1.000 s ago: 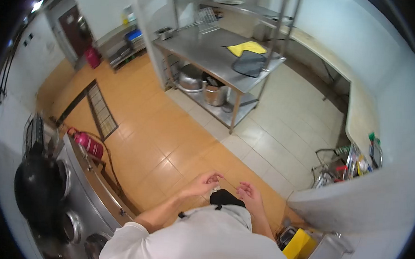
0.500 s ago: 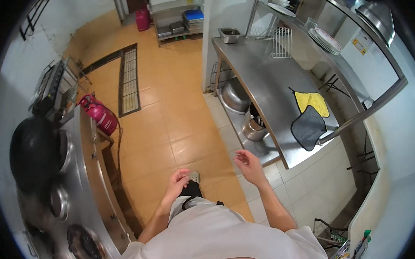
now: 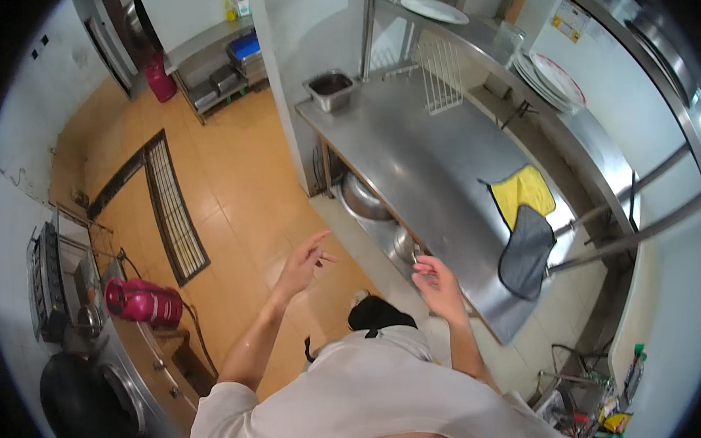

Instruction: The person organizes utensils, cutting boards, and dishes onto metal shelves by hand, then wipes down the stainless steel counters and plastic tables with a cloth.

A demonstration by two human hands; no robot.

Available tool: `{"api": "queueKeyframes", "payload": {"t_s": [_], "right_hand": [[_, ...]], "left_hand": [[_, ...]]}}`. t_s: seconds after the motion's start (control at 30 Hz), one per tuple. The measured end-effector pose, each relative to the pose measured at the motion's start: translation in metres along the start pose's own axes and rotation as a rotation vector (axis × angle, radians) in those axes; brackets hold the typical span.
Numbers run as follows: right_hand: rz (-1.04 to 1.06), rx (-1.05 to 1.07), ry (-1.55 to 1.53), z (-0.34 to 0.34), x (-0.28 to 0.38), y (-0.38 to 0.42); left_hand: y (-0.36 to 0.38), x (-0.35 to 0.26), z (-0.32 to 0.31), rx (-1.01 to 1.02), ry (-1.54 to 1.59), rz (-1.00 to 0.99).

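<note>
My left hand (image 3: pixel 304 268) hangs in the air above the orange floor, its fingers apart and nothing in it. Just short of the near edge of the steel table (image 3: pixel 425 163), my right hand (image 3: pixel 440 287) is raised with loosely bent fingers; I see nothing in it. Toward the table's right end lie a yellow cloth (image 3: pixel 522 190) and a dark grey cloth (image 3: pixel 525 256), partly overlapping. On the shelf below, a wide metal bowl (image 3: pixel 365 200) shows, and beside it a steel pot (image 3: pixel 402 242) is partly hidden by the tabletop and my right hand.
A metal pan (image 3: pixel 330 89) and a white wire rack (image 3: pixel 441 73) stand at the table's far end. Plates (image 3: pixel 548 79) are stacked on the upper shelf. To the left are a pink gas cylinder (image 3: pixel 144 302), a black wok (image 3: pixel 83 399) and a floor grate (image 3: pixel 172 210).
My view has turned right and come closer to the steel table. The stove has slid toward the lower left. My left fingers have spread, and the right hand is nearer the table edge.
</note>
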State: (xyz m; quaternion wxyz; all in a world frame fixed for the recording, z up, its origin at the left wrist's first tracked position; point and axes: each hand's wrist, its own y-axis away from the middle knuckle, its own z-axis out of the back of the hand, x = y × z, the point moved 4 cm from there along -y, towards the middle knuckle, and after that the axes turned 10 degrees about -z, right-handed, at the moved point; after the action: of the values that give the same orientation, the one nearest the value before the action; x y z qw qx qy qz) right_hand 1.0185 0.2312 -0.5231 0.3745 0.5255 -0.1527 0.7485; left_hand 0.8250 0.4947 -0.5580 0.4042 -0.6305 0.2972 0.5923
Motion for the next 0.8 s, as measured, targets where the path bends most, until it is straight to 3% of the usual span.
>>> {"api": "queueKeyframes", "payload": {"t_s": [0.07, 0.17, 0.23, 0.3, 0.43, 0.5, 0.6, 0.7, 0.8], "right_hand": [[-0.024, -0.099, -0.176, 0.009, -0.001, -0.06], [0.125, -0.348, -0.147, 0.047, 0.041, -0.13], [0.266, -0.585, 0.082, 0.091, 0.067, -0.177], [0.517, -0.956, 0.347, 0.142, 0.111, -0.207], [0.646, -1.417, 0.688, 0.234, 0.213, -0.227], [0.565, -1.442, 0.886, 0.272, 0.224, -0.25], [0.397, -1.36, 0.939, 0.304, 0.223, -0.289], [0.067, -1.24, 1.047, 0.313, 0.219, -0.315], [0.063, -1.238, 1.007, 0.309, 0.223, -0.327]], "left_hand": [[-0.056, 0.009, 0.002, 0.034, -0.046, -0.036], [-0.111, 0.025, 0.003, 0.035, -0.021, -0.025], [-0.135, 0.053, 0.011, 0.007, 0.039, 0.054], [-0.158, 0.062, 0.032, -0.04, 0.062, 0.066], [-0.214, 0.057, 0.073, -0.029, -0.088, 0.033], [-0.245, 0.059, 0.094, -0.018, -0.115, 0.046], [-0.305, 0.062, 0.106, 0.025, -0.07, -0.004], [-0.376, 0.064, 0.101, 0.127, 0.016, -0.085], [-0.453, 0.049, 0.09, 0.299, 0.014, -0.185]]}}
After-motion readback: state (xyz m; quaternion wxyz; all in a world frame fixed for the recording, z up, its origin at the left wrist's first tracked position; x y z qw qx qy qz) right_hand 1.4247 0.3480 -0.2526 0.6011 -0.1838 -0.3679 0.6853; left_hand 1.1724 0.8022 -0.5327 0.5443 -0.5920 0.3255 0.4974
